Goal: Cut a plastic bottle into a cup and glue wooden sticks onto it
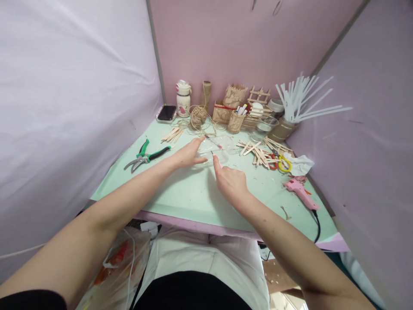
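We hold our left hand (188,154), thumb and fingers apart, at the clear tray (227,144) — our right hand (232,181) is closed on a pink tool (218,161). Shears (146,158) lie farther left.

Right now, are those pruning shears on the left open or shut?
Open: the shears lie with their handles splayed and their metal blades parted on the green tabletop.

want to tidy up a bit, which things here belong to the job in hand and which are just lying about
In use, it seems:
transparent plastic piece, at the left hand
slim pink tool, in the right hand

Untouched, so probably just lying about:
pruning shears
pink hot glue gun
twine ball
smartphone
white bottle
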The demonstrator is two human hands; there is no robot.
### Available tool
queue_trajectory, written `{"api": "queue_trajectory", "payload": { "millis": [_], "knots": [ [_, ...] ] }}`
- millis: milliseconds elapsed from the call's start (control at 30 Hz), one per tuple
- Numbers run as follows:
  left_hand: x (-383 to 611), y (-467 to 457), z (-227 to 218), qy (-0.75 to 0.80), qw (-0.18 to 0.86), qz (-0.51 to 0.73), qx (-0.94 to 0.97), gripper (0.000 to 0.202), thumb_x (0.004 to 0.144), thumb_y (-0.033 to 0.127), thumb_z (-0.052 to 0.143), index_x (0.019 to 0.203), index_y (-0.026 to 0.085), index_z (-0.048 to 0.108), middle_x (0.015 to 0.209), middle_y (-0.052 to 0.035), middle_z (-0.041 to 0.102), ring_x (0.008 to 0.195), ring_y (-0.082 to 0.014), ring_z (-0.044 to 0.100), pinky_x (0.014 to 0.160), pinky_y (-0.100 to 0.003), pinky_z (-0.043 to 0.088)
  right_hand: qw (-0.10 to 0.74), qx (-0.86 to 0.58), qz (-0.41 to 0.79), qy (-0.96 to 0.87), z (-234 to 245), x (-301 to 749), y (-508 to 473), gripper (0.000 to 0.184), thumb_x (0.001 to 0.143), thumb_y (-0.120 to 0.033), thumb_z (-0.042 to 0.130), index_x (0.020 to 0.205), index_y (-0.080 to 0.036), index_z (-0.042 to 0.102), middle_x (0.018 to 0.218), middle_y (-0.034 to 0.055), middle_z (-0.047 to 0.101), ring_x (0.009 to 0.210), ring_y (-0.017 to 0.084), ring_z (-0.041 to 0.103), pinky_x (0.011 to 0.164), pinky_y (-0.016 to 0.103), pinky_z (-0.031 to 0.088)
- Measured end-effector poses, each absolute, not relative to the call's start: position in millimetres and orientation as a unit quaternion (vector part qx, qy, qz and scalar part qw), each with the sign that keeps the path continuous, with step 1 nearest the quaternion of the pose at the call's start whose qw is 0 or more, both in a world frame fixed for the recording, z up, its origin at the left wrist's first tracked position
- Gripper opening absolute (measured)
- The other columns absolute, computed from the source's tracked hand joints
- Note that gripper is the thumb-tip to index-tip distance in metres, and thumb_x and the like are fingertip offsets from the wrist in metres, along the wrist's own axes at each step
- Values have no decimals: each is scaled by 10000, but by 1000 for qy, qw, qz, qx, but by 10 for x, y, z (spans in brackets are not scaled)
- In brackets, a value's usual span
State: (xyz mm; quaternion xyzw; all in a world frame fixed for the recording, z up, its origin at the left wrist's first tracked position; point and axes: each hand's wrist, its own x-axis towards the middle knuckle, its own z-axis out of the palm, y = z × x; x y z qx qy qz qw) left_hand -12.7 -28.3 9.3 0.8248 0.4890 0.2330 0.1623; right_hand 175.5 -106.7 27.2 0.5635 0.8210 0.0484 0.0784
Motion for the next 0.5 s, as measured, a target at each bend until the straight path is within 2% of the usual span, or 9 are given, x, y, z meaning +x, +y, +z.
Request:
{"api": "queue_trajectory", "payload": {
  "millis": [167,333,500],
  "knots": [
    [-128,-274,80,483,157,233,829,846,736,419,646,1420,113,254,1423,-216,385,1326,-330,394,1064,-440,364,85,566,36,819,183,1852,-1144,657,890,-96,358,1507,-184,150,877,146,692,783,234,700,639,296,496],
    [-137,-275,63,488,164,233,825,852,738,440,638,1434,178,223,1440,-185,373,1322,-311,407,1061,-434,371,82,574,20,814,143,1801,-1074,684,869,-83,364,1509,-194,149,888,132,696,783,250,701,623,314,501],
    [-130,-262,50,489,172,240,821,876,717,422,664,1427,125,248,1424,-213,377,1323,-330,398,1077,-444,348,69,579,18,813,72,1816,-1100,705,858,-83,362,1515,-196,130,908,125,695,777,257,698,619,324,502]
  ]
}}
